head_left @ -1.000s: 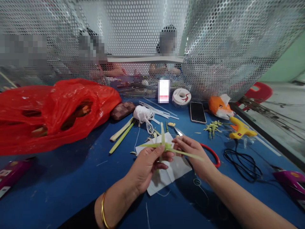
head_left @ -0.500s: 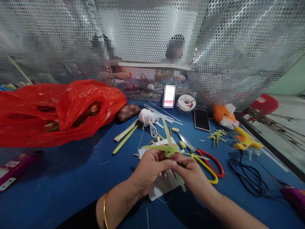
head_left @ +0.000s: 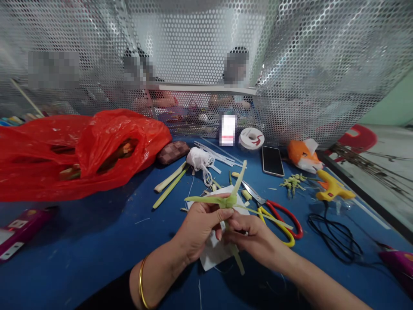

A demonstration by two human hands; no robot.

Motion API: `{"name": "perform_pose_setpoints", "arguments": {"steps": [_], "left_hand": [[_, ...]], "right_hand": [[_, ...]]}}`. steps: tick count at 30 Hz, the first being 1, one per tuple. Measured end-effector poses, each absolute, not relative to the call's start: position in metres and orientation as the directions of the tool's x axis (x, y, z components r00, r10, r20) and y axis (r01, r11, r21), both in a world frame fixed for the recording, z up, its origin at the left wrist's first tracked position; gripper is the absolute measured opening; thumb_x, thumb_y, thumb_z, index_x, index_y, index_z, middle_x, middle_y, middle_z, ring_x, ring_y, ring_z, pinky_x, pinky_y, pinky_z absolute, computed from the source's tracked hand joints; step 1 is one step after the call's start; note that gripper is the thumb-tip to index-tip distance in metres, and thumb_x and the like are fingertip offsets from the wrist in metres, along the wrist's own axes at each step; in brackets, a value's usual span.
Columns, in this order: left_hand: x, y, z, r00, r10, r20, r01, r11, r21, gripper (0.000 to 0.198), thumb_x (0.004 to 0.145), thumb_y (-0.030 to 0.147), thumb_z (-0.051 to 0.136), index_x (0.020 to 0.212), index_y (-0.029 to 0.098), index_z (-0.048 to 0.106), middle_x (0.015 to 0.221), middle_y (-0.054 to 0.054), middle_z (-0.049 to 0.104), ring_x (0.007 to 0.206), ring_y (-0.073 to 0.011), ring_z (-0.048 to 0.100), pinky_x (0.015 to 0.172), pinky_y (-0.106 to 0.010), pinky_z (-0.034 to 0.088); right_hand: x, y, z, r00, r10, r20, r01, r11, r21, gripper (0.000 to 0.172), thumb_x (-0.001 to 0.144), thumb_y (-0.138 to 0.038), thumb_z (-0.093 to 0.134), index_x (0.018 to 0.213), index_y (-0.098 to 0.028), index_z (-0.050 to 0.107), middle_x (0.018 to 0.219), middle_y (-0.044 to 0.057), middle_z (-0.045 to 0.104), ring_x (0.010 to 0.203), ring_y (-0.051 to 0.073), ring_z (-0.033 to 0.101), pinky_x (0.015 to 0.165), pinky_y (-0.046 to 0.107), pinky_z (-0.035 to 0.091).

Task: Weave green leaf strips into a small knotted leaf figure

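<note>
A woven knot of pale green leaf strips (head_left: 228,201) is held up in front of me, its loose ends pointing left, up, right and down. My left hand (head_left: 203,224) pinches the knot between thumb and fingers. Close against it, my right hand (head_left: 248,232) has its fingers closed at the lower right of the knot, on the strips there; the exact grip is partly hidden. Beneath both hands lies a white paper sheet (head_left: 213,254). Scissors (head_left: 277,215) with red and yellow handles rest just beyond my right hand.
A red plastic bag (head_left: 129,129) fills the left side. White string (head_left: 200,159), green stalks (head_left: 170,189), a ribbon spool (head_left: 251,138) and a phone (head_left: 272,161) lie further back. At right sit a yellow glue gun (head_left: 334,187) and its black cable (head_left: 335,241). A perforated metal screen (head_left: 200,43) stands behind.
The knot has turned in my hands: the upper strip now leans right and the lower one hangs further down. My right hand has shifted slightly down and left.
</note>
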State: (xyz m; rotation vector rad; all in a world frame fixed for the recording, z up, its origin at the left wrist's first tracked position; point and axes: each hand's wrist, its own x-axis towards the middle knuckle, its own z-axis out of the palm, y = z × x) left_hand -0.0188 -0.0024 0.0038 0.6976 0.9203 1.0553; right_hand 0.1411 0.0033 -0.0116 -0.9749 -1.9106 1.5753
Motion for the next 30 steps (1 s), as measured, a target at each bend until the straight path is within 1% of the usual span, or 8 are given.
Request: {"name": "perform_pose_setpoints", "arguments": {"steps": [4,6,9,11,13,17,24,30], "left_hand": [[-0.019,-0.001,0.004,0.221,0.929,-0.298,-0.429,0.367,0.825,0.049,0.062,0.025,0.086,0.108,0.013,0.073,0.061,-0.001,0.066,0.054,-0.0111,0.058,0.041,-0.018,0.036],[-0.020,-0.001,0.006,0.208,0.930,-0.303,-0.439,0.365,0.821,0.046,0.062,0.024,0.086,0.105,0.014,0.074,0.060,0.000,0.066,0.052,-0.0094,0.055,0.042,-0.018,0.036],[-0.019,-0.001,0.008,0.189,0.935,-0.301,-0.423,0.354,0.834,0.035,0.061,0.024,0.087,0.092,0.013,0.075,0.061,0.000,0.065,0.051,-0.0076,0.051,0.041,-0.018,0.032],[-0.019,-0.001,0.009,0.193,0.935,-0.298,-0.394,0.352,0.849,0.030,0.060,0.024,0.087,0.085,0.013,0.074,0.062,0.000,0.064,0.050,-0.0068,0.049,0.040,-0.019,0.029],[-0.017,-0.002,0.009,0.185,0.935,-0.302,-0.372,0.351,0.859,0.031,0.059,0.023,0.087,0.086,0.014,0.073,0.063,0.002,0.063,0.048,-0.0060,0.047,0.041,-0.020,0.028],[-0.015,-0.003,0.005,0.084,0.931,-0.355,-0.378,0.360,0.853,0.039,0.059,0.024,0.086,0.094,0.016,0.071,0.057,0.006,0.059,0.043,-0.0038,0.040,0.042,-0.020,0.024],[-0.015,-0.002,0.008,0.005,0.936,-0.352,-0.447,0.317,0.837,0.036,0.057,0.023,0.088,0.089,0.015,0.071,0.053,0.007,0.054,0.042,-0.0025,0.037,0.043,-0.019,0.020],[-0.018,0.001,0.005,0.043,0.934,-0.355,-0.464,0.333,0.821,0.037,0.060,0.026,0.088,0.092,0.015,0.073,0.055,0.007,0.050,0.045,-0.0022,0.034,0.044,-0.019,0.017]], "right_hand": [[0.142,0.006,-0.005,-0.626,0.779,-0.035,0.272,0.176,-0.946,0.017,0.089,-0.031,0.062,0.077,-0.022,0.071,0.076,0.000,0.064,0.069,0.015,0.055,0.065,0.027,0.043],[0.145,0.007,0.001,-0.548,0.836,0.020,0.276,0.203,-0.939,0.009,0.083,-0.030,0.068,0.079,-0.022,0.068,0.077,0.000,0.065,0.071,0.016,0.057,0.066,0.028,0.044],[0.153,0.009,0.007,-0.324,0.930,0.172,0.258,0.262,-0.930,0.017,0.084,-0.032,0.066,0.073,-0.021,0.063,0.069,0.000,0.060,0.065,0.015,0.054,0.061,0.028,0.043],[0.156,0.009,0.010,-0.248,0.929,0.273,0.262,0.336,-0.905,0.028,0.090,-0.032,0.058,0.065,-0.021,0.059,0.064,0.000,0.057,0.061,0.015,0.052,0.059,0.027,0.042],[0.156,0.007,0.010,-0.246,0.905,0.348,0.274,0.409,-0.870,0.033,0.093,-0.029,0.055,0.062,-0.020,0.056,0.062,0.000,0.056,0.059,0.014,0.052,0.057,0.027,0.041],[0.151,0.002,0.007,-0.308,0.854,0.419,0.283,0.503,-0.817,0.032,0.094,-0.025,0.055,0.062,-0.019,0.056,0.060,-0.001,0.054,0.056,0.012,0.050,0.053,0.026,0.039],[0.154,0.000,0.006,-0.325,0.806,0.494,0.309,0.585,-0.750,0.032,0.092,-0.018,0.053,0.060,-0.019,0.050,0.056,-0.002,0.046,0.053,0.011,0.046,0.051,0.025,0.034],[0.154,0.003,0.006,-0.389,0.806,0.445,0.318,0.571,-0.757,0.030,0.093,-0.019,0.052,0.063,-0.019,0.050,0.059,-0.002,0.047,0.054,0.011,0.045,0.051,0.025,0.034]]}}
